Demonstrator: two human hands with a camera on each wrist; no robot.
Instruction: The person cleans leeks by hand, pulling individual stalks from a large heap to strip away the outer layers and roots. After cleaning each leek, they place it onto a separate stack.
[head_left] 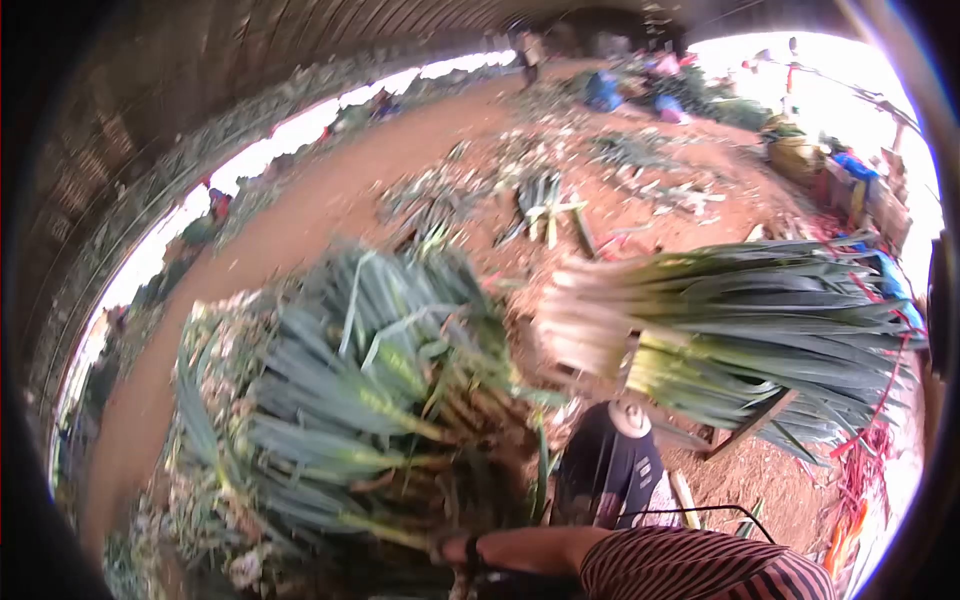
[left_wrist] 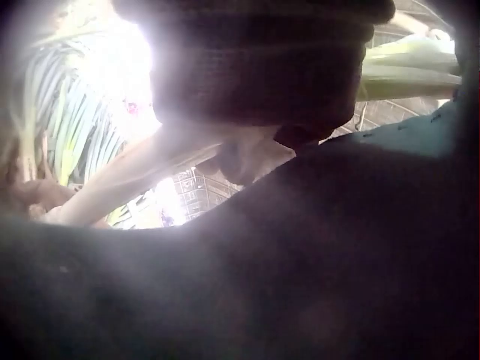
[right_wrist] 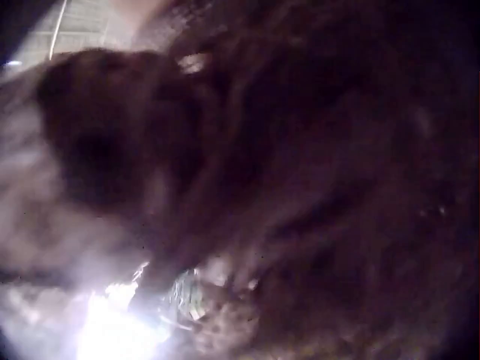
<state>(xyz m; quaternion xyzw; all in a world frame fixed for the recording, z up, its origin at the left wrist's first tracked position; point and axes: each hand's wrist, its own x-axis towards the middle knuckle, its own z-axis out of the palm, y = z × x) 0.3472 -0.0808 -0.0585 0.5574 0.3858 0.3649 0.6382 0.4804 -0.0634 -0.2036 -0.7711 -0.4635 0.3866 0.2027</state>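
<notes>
In the left wrist view, my left hand [left_wrist: 255, 75] is a dark mass close to the lens, wrapped round a leek [left_wrist: 412, 71]. The leek's green part comes out on the right, and a pale length slants down on the left. Low in the head view, my right hand [head_left: 450, 548], with a dark strap at the wrist, reaches to the near edge of a large heap of leeks [head_left: 350, 370]. Its fingers are blurred beside yellowish stalks, and I cannot tell what they hold. Dark blur fills most of the right wrist view.
To the right, a thick stack of leeks [head_left: 720, 310] lies on a low wooden frame [head_left: 735, 435], pale ends toward me. Red strings [head_left: 865, 480] trail at far right. Cut leaves [head_left: 500, 165] litter the earth floor. A distant person [head_left: 528, 55] stands on the path.
</notes>
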